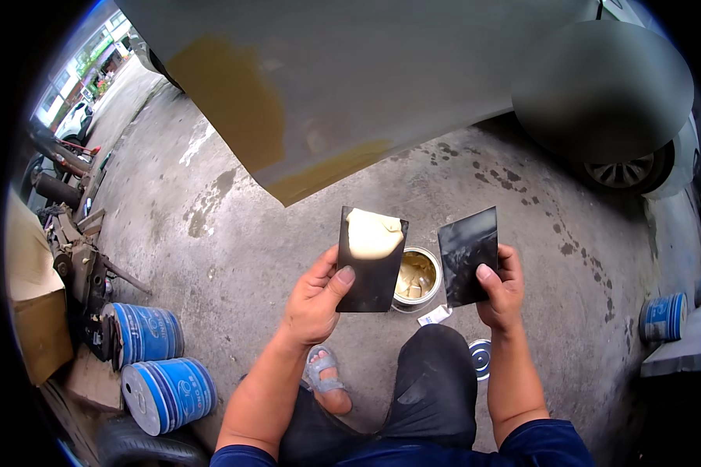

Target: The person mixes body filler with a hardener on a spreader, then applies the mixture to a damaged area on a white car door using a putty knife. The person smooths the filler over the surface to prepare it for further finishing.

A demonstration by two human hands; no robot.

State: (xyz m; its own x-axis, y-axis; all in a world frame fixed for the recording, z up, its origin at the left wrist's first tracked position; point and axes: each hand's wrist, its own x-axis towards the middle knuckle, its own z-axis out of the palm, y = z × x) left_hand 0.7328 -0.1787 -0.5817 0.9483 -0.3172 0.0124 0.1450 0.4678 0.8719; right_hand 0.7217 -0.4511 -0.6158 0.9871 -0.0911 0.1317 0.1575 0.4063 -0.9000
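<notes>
My left hand (317, 300) is closed on a black flat spreader (368, 284), thumb across its face. Cream-coloured body filler (374, 233) is heaped along the upper end of that spreader. In my right hand (503, 289) I grip a second black spreader (467, 257), which carries only greyish smears. The two spreaders are held apart, upright and side by side. Between and below them an open can of filler (417, 278) stands on the floor, partly hidden by the left spreader. A small white tube (435, 315) lies just in front of the can.
Ahead hangs a grey car panel (397, 86) with yellowish filler patches (234, 101). Blue pails (171, 393) and a cardboard box (35, 296) are at left, a tyre (144, 444) below them. A round lid (480, 358) lies by my right knee. A car wheel (627, 171) stands far right.
</notes>
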